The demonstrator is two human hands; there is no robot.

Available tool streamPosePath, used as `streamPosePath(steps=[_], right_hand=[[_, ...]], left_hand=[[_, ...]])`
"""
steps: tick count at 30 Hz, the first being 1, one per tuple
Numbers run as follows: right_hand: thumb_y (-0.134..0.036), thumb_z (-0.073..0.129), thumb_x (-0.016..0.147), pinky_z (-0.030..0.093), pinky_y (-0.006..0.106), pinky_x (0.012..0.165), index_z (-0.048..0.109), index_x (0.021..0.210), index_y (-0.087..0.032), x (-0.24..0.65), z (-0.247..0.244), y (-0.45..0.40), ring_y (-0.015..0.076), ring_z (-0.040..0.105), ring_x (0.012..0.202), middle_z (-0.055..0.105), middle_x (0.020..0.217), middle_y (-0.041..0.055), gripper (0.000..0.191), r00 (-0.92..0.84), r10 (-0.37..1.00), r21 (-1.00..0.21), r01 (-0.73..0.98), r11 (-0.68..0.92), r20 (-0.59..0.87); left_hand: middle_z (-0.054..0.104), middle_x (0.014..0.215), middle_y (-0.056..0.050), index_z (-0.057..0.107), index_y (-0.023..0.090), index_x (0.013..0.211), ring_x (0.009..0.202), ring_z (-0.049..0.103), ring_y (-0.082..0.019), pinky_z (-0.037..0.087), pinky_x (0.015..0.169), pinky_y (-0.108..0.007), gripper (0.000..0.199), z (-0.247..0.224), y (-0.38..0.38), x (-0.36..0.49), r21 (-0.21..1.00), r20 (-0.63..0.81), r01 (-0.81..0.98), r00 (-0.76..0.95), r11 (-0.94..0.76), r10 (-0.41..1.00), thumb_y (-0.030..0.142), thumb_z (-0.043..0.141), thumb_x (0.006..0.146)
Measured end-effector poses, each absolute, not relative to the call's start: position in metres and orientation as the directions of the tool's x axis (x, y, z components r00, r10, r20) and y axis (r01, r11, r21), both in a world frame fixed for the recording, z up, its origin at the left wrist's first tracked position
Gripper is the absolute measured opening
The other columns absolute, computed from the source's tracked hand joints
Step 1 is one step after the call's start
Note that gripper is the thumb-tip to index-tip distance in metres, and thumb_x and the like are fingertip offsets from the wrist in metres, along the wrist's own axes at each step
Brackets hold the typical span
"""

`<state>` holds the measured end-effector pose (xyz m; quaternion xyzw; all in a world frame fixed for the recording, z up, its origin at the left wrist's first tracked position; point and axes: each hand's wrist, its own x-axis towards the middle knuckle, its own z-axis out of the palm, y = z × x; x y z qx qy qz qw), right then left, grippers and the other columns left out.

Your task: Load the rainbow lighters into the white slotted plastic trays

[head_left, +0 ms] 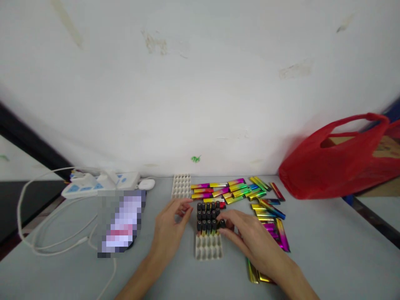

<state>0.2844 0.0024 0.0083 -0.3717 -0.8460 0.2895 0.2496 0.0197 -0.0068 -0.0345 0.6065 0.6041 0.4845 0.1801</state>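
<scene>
A pale tray with rows of cells (208,253) lies in front of me. Several black-capped tubes (206,215) stand upright in its far rows, while the near rows show bare hollows. At the tray's right edge, my right hand (242,233) pinches one black-capped tube (222,224) between thumb and fingers. My left hand (175,218) hovers left of the tray, thumb and forefinger apart, with nothing visible in it. Shiny multicoloured flat tubes (240,191) lie loose behind the tray, and others of the kind (283,235) lie to its right, some partly hidden by my right arm.
A second cell tray (181,186) lies against the wall. On the left are a white power strip (103,183), a pixelated phone (123,223), a white charger (146,184) and looping cables (59,252). A red plastic bag (331,166) stands at the back right.
</scene>
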Motion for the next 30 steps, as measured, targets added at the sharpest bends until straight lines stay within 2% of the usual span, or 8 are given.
streamPosePath(steps=[6, 12, 15, 19, 22, 25, 27, 30], right_hand=[[-0.031, 0.062, 0.112, 0.052, 0.034, 0.08, 0.064, 0.131, -0.028, 0.279, -0.001, 0.002, 0.0246, 0.073, 0.093, 0.076, 0.107, 0.0055, 0.019, -0.605, 0.759, -0.625, 0.502, 0.598, 0.24], [-0.031, 0.063, 0.111, 0.05, 0.033, 0.074, 0.064, 0.118, -0.025, 0.275, 0.001, -0.003, 0.0224, 0.07, 0.087, 0.072, 0.099, 0.0033, 0.009, -0.573, 0.77, -0.637, 0.49, 0.596, 0.279], [-0.032, 0.057, 0.114, 0.051, 0.034, 0.075, 0.065, 0.12, -0.025, 0.278, 0.002, -0.001, 0.0222, 0.069, 0.086, 0.072, 0.098, 0.0039, 0.013, -0.507, 0.796, -0.659, 0.479, 0.579, 0.33], [-0.026, 0.049, 0.115, 0.053, 0.042, 0.087, 0.067, 0.112, -0.022, 0.284, -0.002, 0.01, 0.0275, 0.069, 0.096, 0.074, 0.104, 0.0095, 0.019, -0.359, 0.836, -0.564, 0.619, 0.546, 0.415], [-0.017, 0.05, 0.111, 0.052, 0.052, 0.101, 0.07, 0.123, -0.021, 0.287, -0.012, 0.019, 0.0342, 0.068, 0.117, 0.077, 0.125, 0.0143, 0.023, -0.413, 0.817, -0.402, 0.723, 0.562, 0.402], [-0.008, 0.052, 0.106, 0.05, 0.056, 0.11, 0.065, 0.142, -0.016, 0.286, -0.026, 0.023, 0.0362, 0.065, 0.134, 0.072, 0.147, 0.0171, 0.04, -0.446, 0.82, -0.28, 0.786, 0.551, 0.359], [-0.003, 0.053, 0.101, 0.05, 0.055, 0.112, 0.06, 0.151, -0.011, 0.284, -0.033, 0.024, 0.0357, 0.064, 0.14, 0.068, 0.153, 0.0199, 0.051, -0.435, 0.829, -0.222, 0.822, 0.525, 0.351], [0.0, 0.053, 0.099, 0.049, 0.053, 0.112, 0.06, 0.151, -0.01, 0.282, -0.037, 0.022, 0.0346, 0.065, 0.139, 0.071, 0.15, 0.0204, 0.054, -0.439, 0.827, -0.177, 0.836, 0.519, 0.35]], left_hand=[[0.08, 0.096, -0.004, 0.079, 0.025, 0.113, 0.074, 0.072, -0.023, 0.054, 0.067, -0.032, 0.029, -0.032, -0.01, 0.021, 0.777, 0.332, 0.608, -0.174, -0.164, 0.927, 0.038, 0.055, 0.104], [0.072, 0.07, 0.001, 0.076, 0.021, 0.131, 0.06, 0.067, -0.025, 0.051, 0.063, -0.033, 0.042, -0.034, -0.012, 0.019, 0.758, 0.26, 0.647, -0.182, -0.084, 0.948, 0.042, 0.048, 0.108], [0.08, 0.081, -0.002, 0.075, 0.023, 0.138, 0.07, 0.075, -0.028, 0.055, 0.07, -0.035, 0.046, -0.037, -0.011, 0.018, 0.756, 0.227, 0.651, -0.166, -0.066, 0.96, 0.046, 0.048, 0.108], [0.085, 0.101, -0.005, 0.079, 0.026, 0.12, 0.093, 0.08, -0.031, 0.055, 0.081, -0.036, 0.043, -0.038, -0.012, 0.02, 0.765, 0.203, 0.637, -0.106, -0.09, 0.973, 0.049, 0.045, 0.11], [0.082, 0.087, -0.003, 0.076, 0.025, 0.098, 0.077, 0.077, -0.028, 0.049, 0.072, -0.033, 0.046, -0.034, -0.014, 0.025, 0.755, 0.153, 0.653, -0.078, -0.065, 0.985, 0.052, 0.041, 0.111], [0.074, 0.073, -0.001, 0.066, 0.024, 0.079, 0.068, 0.07, -0.024, 0.042, 0.067, -0.031, 0.051, -0.03, -0.016, 0.028, 0.736, 0.143, 0.675, -0.073, -0.056, 0.987, 0.053, 0.039, 0.111], [0.069, 0.068, 0.001, 0.059, 0.024, 0.073, 0.064, 0.065, -0.022, 0.038, 0.065, -0.03, 0.052, -0.03, -0.017, 0.029, 0.722, 0.147, 0.69, -0.074, -0.056, 0.986, 0.053, 0.039, 0.111], [0.059, 0.061, 0.003, 0.051, 0.024, 0.069, 0.057, 0.057, -0.019, 0.033, 0.061, -0.03, 0.05, -0.033, -0.016, 0.027, 0.7, 0.149, 0.712, -0.059, -0.063, 0.987, 0.053, 0.041, 0.109]])
